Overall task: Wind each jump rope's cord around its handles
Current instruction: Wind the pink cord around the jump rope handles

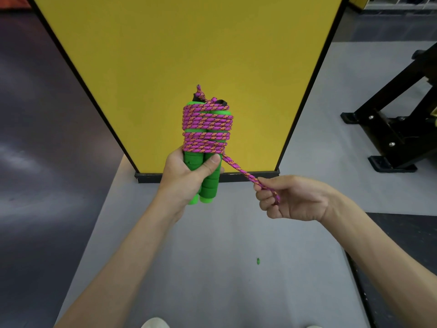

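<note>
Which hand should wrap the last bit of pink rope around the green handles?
Probably the right hand: its fingers pinch the loose end of the cord, so it can carry that end round. The left hand grips both handles at their lower half, so it is busy holding them steady.

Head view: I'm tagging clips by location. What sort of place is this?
Probably a gym or sports hall: a black steel equipment frame, a yellow black-edged panel, grey floor matting, and a jump rope in the left hand.
</note>
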{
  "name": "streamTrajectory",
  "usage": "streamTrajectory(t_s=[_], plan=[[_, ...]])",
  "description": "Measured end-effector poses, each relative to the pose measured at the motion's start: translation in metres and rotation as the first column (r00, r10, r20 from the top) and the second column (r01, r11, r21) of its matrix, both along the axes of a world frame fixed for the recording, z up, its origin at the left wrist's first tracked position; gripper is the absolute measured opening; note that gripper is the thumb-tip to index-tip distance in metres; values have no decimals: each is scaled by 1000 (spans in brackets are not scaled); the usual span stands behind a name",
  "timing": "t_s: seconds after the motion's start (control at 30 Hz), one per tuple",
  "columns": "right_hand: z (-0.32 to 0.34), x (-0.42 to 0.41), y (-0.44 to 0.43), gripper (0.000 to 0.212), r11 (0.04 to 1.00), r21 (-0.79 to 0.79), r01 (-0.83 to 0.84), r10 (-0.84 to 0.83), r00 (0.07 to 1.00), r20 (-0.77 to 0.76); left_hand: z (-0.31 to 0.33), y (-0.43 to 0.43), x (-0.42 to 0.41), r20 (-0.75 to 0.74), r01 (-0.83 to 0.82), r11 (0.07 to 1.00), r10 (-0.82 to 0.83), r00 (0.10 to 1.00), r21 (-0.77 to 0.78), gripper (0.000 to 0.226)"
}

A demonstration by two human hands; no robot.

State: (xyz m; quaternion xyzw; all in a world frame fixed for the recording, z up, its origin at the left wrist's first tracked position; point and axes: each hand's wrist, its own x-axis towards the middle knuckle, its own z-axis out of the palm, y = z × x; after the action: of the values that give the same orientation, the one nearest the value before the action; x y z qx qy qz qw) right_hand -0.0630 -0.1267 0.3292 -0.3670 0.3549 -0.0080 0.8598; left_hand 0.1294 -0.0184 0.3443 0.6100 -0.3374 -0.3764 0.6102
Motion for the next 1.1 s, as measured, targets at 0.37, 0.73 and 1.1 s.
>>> streamTrajectory(t_s=[0.37, 0.73, 1.1], plan=[[7, -3, 14, 9, 693, -718, -66, -7, 995, -99, -3, -1, 2, -56, -32, 996, 36, 998, 78, 25], [-17, -2, 15, 18, -106, -978, -180, -252, 956, -149, -9, -4, -4, -81, -51, 988, 64, 995, 148, 21], [2, -9, 9, 17, 790, -603, 112, -73, 993, 89, -8, -3, 3, -56, -83, 987, 91, 994, 135, 24]])
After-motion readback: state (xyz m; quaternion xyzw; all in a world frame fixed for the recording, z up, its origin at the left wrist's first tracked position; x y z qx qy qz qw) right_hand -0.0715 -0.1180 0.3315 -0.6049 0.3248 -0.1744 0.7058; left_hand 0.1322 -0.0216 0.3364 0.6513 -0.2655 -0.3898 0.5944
